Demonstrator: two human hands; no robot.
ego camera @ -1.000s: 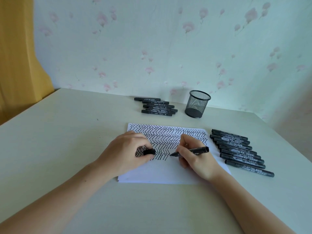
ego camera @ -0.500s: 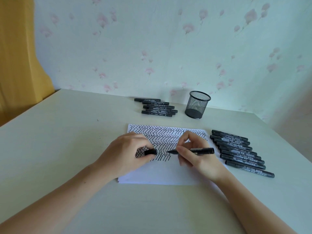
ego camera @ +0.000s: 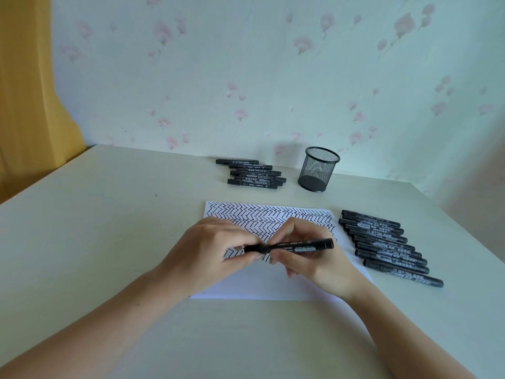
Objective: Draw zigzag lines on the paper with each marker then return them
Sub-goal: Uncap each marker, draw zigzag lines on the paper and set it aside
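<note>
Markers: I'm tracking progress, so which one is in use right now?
The marker both hands hold above the paper; all the others lie on the table.

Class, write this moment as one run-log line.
phase: capping | left hand: pinches cap | right hand: holds marker | over paper | pen cup: empty

Two hands point(ego camera: 207, 253), one paper point(ego camera: 262, 285) (zigzagged)
</note>
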